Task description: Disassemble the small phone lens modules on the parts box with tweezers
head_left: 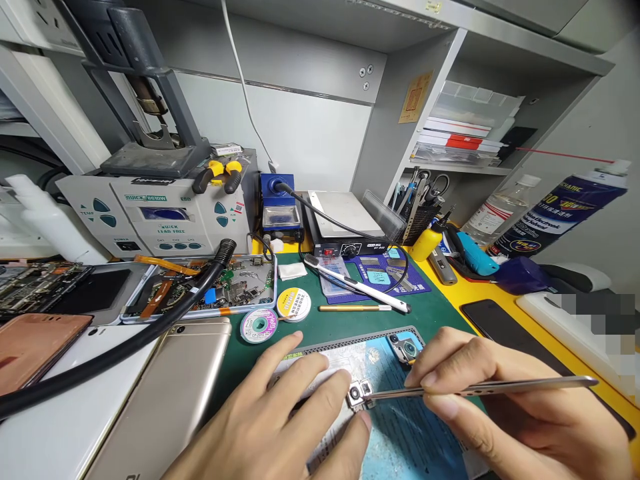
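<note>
A small dual-lens phone camera module [355,395] sits above the work mat in the middle foreground. My left hand [280,413] pinches its left and lower edges between index fingertip and thumb, while the other fingers are spread over the mat. In my right hand [480,380] are metal tweezers [520,387], gripped between thumb and fingers and pointing left. Their tips meet the module's right side; whether they clasp part of it cannot be made out. Beyond my right fingers lies another camera part [405,348] with a round lens, on the blue mat [395,433].
A hot-air station [165,217] stands at the back left, its black hose [170,333] crossing several phones and an open tray of circuit boards [245,287]. A solder wick spool [259,325], brush [360,287] and heating plate [345,220] lie behind the mat. A black phone [500,327] lies right.
</note>
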Tool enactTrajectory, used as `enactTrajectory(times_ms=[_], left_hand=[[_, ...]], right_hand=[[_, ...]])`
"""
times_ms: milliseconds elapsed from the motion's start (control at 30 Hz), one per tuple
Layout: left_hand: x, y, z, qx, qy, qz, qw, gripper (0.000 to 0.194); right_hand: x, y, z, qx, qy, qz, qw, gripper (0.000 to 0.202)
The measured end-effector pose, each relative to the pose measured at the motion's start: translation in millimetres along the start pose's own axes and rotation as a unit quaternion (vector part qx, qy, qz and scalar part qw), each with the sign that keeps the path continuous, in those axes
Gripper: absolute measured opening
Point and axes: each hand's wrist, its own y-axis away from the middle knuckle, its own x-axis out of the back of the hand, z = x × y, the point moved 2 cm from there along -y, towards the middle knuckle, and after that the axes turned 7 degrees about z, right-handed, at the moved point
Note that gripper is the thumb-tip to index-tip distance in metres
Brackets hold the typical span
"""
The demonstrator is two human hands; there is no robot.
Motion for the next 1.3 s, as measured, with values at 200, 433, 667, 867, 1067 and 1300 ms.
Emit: enactTrajectory(times_ms=[200,433,667,867,1067,1300], left_hand=[[-0.5,0.4,0.5,0.004,0.003,0.002,1.0,0.019],[-0.2,-0.4,-0.1,0.008,0.002,0.003,1.0,0.019],[-0.2,0.5,-0.4,0.006,-0.004,0.006,1.0,0.018],[-0.7,0.4,-1.5,-0.004,-0.015,0.001,1.0,0.019],[0.2,-0.3,-1.2,-0.007,-0.016,-0.005,1.0,0.021],[1.9,-0.8,-1.0,-0.013,-0.017,0.002,1.0,0.023]], right_hand=[[1.7,1.0,1.7,-0.004,0.003,-0.014,1.0,0.017],[1.2,0.0,1.4,0.005,0.0,-0.02,1.0,0.021],[0.7,0.7,2.7,0.009,0.003,-0.018,1.0,0.022],[1.9,1.2,3.4,0.016,0.009,-0.023,1.0,0.022],[1.6,0.6,3.0,0.018,0.011,-0.021,1.0,0.021],[1.9,3.9,5.6,0.024,0.014,-0.026,0.999,0.023]])
